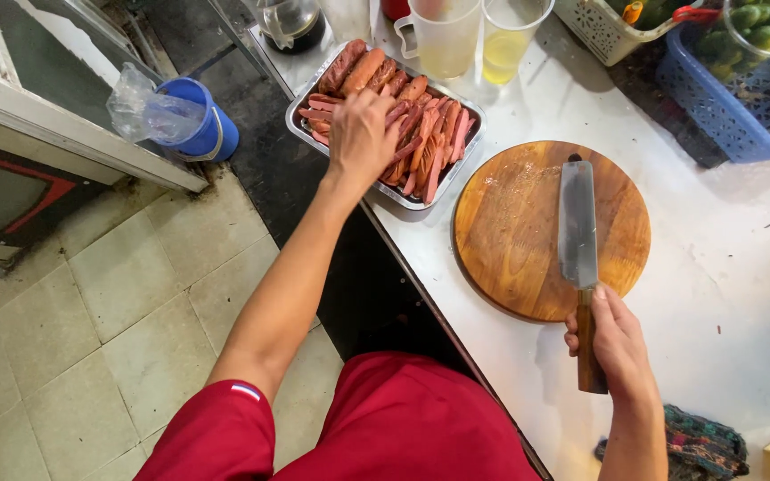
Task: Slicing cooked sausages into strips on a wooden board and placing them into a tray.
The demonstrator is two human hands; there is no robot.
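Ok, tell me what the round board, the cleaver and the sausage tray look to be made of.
Round cutting board: wood, matte, with visible grain and a darker rim. Cleaver: dull grey metal blade with a brown, seemingly wooden handle in the right hand. Tray: thin shiny metal, probably aluminium or steel.

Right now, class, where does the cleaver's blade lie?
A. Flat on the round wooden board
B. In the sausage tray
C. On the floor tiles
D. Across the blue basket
A: the cleaver blade lies flat on the round board, its handle gripped by the right hand, while the left hand reaches into the sausage tray.
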